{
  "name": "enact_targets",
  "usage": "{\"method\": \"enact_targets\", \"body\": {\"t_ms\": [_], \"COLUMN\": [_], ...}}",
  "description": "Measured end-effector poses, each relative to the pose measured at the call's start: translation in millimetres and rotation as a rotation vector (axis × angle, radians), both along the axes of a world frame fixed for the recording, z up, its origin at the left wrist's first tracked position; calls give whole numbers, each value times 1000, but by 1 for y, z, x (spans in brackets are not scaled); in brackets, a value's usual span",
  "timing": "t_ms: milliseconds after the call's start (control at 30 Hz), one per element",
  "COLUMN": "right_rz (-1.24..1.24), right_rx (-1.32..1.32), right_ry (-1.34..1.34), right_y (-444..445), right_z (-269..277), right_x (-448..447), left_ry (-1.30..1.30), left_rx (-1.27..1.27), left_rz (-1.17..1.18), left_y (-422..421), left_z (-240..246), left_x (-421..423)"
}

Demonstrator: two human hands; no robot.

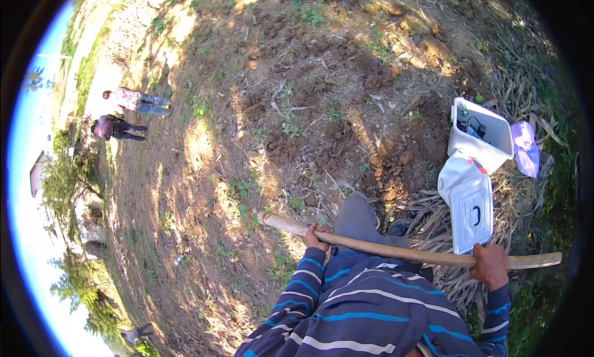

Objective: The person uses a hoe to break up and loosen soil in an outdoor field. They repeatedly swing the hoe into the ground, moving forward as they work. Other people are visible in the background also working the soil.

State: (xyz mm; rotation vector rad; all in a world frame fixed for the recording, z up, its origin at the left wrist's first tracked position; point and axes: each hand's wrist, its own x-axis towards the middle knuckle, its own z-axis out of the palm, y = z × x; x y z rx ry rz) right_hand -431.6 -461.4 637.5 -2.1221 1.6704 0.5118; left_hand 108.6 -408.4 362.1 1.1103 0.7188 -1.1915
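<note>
A long, slightly curved wooden pole (pixel 394 249) lies crosswise in front of my waist, held by both hands. My left hand (pixel 318 237) is wrapped around it towards its left end, which sticks out beyond the hand over the soil. My right hand (pixel 490 265) grips it nearer the right end, a short length of which shows past the fist. Both sleeves are dark with blue and white stripes. No tool head is visible on either end. My bent leg (pixel 356 215) in grey trousers shows just above the pole.
To the right, an open white plastic bin (pixel 482 136) holds cables and small items. Its lid (pixel 472 215), a white sack (pixel 457 173) and a purple bag (pixel 525 148) lie close by. Dry stalks cover the ground near the lid. Two people (pixel 139 101) (pixel 118 127) stand far left, another person (pixel 134 334) at lower left.
</note>
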Motion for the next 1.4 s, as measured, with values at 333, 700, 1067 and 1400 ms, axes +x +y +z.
{"method": "enact_targets", "body": {"t_ms": [333,700,1067,1400], "right_rz": [304,593,748,897], "right_rx": [71,-29,51,119], "right_ry": [76,168,154,175], "right_y": [-94,-208,-257,-313], "right_z": [-15,19,49,41], "right_x": [67,215,327,408], "left_ry": [-27,107,112,214], "left_rx": [13,-58,82,58], "left_rz": [164,439,557,664], "left_y": [51,52,81,112], "left_z": [-37,-68,-25,-15], "left_x": [28,83,109,115]}}
